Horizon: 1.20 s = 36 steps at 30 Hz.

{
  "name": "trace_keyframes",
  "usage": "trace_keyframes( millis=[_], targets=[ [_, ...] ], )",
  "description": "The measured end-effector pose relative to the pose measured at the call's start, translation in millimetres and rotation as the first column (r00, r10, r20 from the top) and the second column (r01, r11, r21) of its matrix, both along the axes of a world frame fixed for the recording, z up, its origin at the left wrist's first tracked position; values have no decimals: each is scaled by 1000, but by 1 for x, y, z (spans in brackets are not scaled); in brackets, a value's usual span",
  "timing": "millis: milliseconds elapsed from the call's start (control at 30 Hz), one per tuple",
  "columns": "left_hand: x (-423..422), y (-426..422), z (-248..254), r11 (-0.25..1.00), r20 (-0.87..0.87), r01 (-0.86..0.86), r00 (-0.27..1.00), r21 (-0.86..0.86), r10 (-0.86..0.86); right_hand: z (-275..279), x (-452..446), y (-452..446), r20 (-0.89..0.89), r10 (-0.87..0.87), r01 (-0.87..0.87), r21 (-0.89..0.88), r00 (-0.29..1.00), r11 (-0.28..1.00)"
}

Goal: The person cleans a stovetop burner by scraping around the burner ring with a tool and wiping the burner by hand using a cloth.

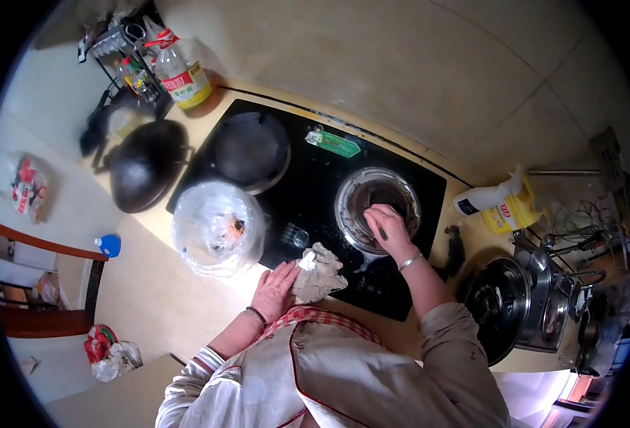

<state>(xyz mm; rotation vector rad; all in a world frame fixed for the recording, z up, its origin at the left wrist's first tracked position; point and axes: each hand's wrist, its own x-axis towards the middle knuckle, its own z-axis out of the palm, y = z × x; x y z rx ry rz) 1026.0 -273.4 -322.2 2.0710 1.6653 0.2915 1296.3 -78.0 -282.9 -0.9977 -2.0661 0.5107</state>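
My right hand is closed over the right burner of the black cooktop. A small dark end shows at its fingers, too little to name. Beneath it sits the burner's round metal ring, stained and dark inside. My left hand lies with fingers stretched out at the cooktop's front edge, its fingertips at a crumpled grey rag. Just beyond that hand stands a container lined with clear plastic, with some scraps inside.
The left burner is dark. Further left are an upturned wok and an oil bottle. To the right lie a yellow-labelled bottle, a black pan and the sink area with racks. A green sticker marks the cooktop's back.
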Motion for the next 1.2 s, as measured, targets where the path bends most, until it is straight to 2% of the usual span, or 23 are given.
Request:
trace_keyframes(
  millis=[67, 133, 200, 233, 367, 500, 567, 667, 733, 800, 933, 1067, 1200],
  targets=[
    [0, 0, -3, 1000, 15, -1, 1000, 16, 0, 0, 3, 4, 229, 95, -90, -32, 969, 995],
    [1, 0, -5, 1000, 2, -2, 1000, 18, 2, 0, 6, 4, 297, 127, -128, -17, 946, 992],
    [2, -1, -5, 1000, -11, -7, 1000, 18, 7, 8, 7, 0, 470, 223, -220, -62, 854, 973],
    [2, -1, -4, 1000, -12, -7, 1000, 15, 8, 2, 12, -4, 442, 261, -264, -56, 858, 963],
    [2, 0, -2, 1000, 4, -21, 1000, 1, 21, 10, 14, -15, 358, 252, -249, -54, 899, 967],
    [0, 0, 0, 1000, 26, -4, 1000, 4, 4, 22, 16, -13, 363, 263, -238, -113, 894, 965],
    [1, 0, -1, 1000, 6, -11, 1000, -13, 11, 28, 17, -11, 122, 107, -75, -245, 987, 967],
    [2, 0, -2, 999, -1, -15, 1000, -42, 15, 7, 11, 7, -132, -203, 125, -445, 970, 887],
    [1, 0, -3, 1000, -9, -6, 1000, -20, 6, -8, 4, 16, -135, -267, 167, -499, 954, 850],
    [0, 0, 0, 999, 1, -9, 1000, -38, 9, -17, -1, 17, -196, -371, 153, -668, 908, 728],
    [2, -1, -3, 1000, 13, 0, 1000, 23, -1, -23, 6, 0, -184, -311, 139, -611, 932, 779],
    [2, 0, -1, 1000, 11, -3, 1000, 22, 3, -23, 16, -23, -260, -314, 67, -663, 913, 746],
    [1, 0, -2, 999, 14, 1, 1000, 37, -2, -25, 41, -32, -245, -365, 98, -698, 898, 709]
  ],
)
